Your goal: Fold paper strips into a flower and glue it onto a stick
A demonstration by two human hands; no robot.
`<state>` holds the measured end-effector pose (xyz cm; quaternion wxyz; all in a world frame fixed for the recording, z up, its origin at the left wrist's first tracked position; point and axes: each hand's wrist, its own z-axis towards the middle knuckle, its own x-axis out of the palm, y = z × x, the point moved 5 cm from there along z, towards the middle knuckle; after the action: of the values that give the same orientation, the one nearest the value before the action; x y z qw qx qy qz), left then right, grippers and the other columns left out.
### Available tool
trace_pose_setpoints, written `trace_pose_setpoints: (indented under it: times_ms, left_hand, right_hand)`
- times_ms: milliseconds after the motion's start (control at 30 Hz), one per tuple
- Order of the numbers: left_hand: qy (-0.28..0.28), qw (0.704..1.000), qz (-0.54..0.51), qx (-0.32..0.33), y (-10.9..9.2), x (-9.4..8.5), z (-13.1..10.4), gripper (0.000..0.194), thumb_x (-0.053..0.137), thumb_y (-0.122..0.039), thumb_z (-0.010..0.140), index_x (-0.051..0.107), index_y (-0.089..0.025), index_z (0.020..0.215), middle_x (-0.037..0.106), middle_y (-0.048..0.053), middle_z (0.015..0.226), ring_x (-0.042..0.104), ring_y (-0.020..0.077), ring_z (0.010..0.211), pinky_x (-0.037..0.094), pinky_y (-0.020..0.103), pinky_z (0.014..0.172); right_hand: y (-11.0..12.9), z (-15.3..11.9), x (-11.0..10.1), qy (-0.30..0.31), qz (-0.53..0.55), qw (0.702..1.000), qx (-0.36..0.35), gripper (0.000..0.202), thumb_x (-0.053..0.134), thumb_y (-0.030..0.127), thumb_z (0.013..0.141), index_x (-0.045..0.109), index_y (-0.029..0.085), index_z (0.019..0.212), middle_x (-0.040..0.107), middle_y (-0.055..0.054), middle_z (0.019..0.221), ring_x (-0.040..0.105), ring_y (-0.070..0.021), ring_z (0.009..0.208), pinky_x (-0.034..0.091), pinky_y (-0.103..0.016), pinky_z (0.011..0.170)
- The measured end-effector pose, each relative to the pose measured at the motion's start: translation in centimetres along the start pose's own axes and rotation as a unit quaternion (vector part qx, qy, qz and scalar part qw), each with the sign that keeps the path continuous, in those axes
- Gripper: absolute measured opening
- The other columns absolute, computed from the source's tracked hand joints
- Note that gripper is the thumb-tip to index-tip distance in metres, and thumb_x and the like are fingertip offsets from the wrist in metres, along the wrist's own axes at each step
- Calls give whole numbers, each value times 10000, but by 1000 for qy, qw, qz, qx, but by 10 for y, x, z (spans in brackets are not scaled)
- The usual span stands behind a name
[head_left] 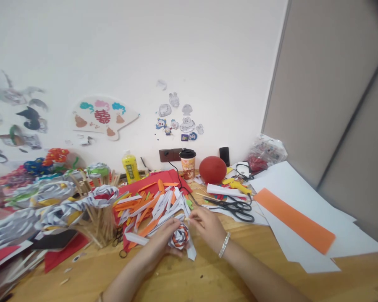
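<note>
Cupping a paper rosette [180, 238] forward of the back edge of the tabletop [229, 277], the left hand [164, 239] clamps its side; the right hand [207, 225] pinches nearby, on what I cannot tell. Probably light and crushable, it wants gentle rim holding.

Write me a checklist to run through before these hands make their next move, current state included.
1. Paper rosette secured: ok, held in the left hand.
2. Right hand grip confirmed: cannot tell; its fingers are beside the rosette, but anything pinched is too small to make out.
3. Folded strips sorted by colour: not ok, orange and white lie jumbled together.
4. Scissors set down: ok, lying on the right side, out of both hands.
5. Yellow glue gun cool: cannot tell; the picture shows no heat.
6. Cup lidded: ok, black lid on.
</note>
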<state>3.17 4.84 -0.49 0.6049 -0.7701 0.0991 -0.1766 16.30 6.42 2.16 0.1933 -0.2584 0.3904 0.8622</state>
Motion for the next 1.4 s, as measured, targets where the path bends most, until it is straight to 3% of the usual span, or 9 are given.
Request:
trace_pose_setpoints:
  times_ms: [133, 300, 533, 667, 767, 867, 1133, 1300, 1400]
  left_hand:
    - [3, 1000, 4, 15, 2, 4, 1, 305, 468, -470, 775, 462, -170, 834, 615, 21, 621, 621, 177, 573, 451, 219, 417]
    - [-11, 1000, 7, 23, 13, -2, 6, 352, 447, -502, 775, 496, -162, 849, 608, 17, 597, 596, 160, 523, 414, 199, 384]
    - [39, 999, 17, -30, 15, 3, 3, 561, 297, -604, 784, 557, -117, 884, 624, 64, 627, 593, 177, 565, 454, 255, 463]
    - [-19, 999, 17, 35, 6, -4, 5, 459, 363, -553, 791, 551, -151, 908, 621, 45, 790, 572, 166, 710, 466, 269, 603]
    - [-62, 987, 114, 93, 0, -12, 10, 362, 458, -488, 771, 574, -159, 866, 615, 32, 820, 547, 169, 765, 444, 258, 655]
    - [-66, 962, 229, 135, -5, -14, 15, 334, 519, -449, 734, 607, -139, 817, 620, 33, 772, 540, 165, 721, 428, 249, 651]
    - [-83, 934, 310, 157, -7, -23, 21, 298, 576, -408, 681, 616, -113, 697, 614, 17, 617, 523, 138, 568, 401, 228, 538]
    - [-94, 935, 299, 166, -2, -28, 23, 262, 578, -387, 682, 599, -127, 692, 589, -7, 580, 509, 125, 541, 377, 215, 519]
    - [-90, 935, 303, 159, 1, -27, 24, 257, 554, -378, 698, 603, -127, 717, 564, -23, 559, 479, 111, 510, 351, 208, 499]
  right_hand:
    - [7, -2, 6, -26, 12, 999, -26, 53, 572, 206, 778, 589, 182, 734, 599, -15, 732, 536, -153, 752, 396, -258, 692]
    - [6, -1, 9, -10, 32, 999, -35, 51, 592, 194, 764, 603, 192, 714, 612, -4, 708, 540, -150, 734, 409, -259, 680]
    - [14, -4, 11, 15, -15, 992, -127, 97, 505, 148, 804, 586, 183, 763, 601, -34, 751, 505, -168, 770, 400, -280, 710]
    - [9, -3, 11, -7, -21, 995, -98, 99, 526, 97, 758, 560, 176, 710, 581, -27, 714, 496, -163, 739, 395, -266, 684]
    - [7, -2, 11, -15, -12, 996, -82, 118, 529, 75, 733, 543, 182, 686, 565, -14, 688, 492, -157, 720, 390, -259, 674]
    - [5, -1, 13, -4, 8, 998, -66, 121, 532, 76, 727, 537, 188, 682, 556, -3, 684, 500, -152, 720, 392, -253, 671]
    - [-4, -1, 20, 16, 51, 999, -7, 86, 571, 114, 729, 597, 189, 764, 606, -14, 741, 547, -157, 753, 420, -263, 685]
    - [-2, -1, 20, 1, 84, 996, -35, 76, 585, 126, 735, 630, 188, 735, 628, -25, 743, 556, -166, 776, 427, -287, 729]
    - [-10, 0, 18, -35, 143, 989, 23, 83, 597, 113, 707, 639, 183, 722, 628, -30, 755, 573, -168, 770, 448, -292, 724]
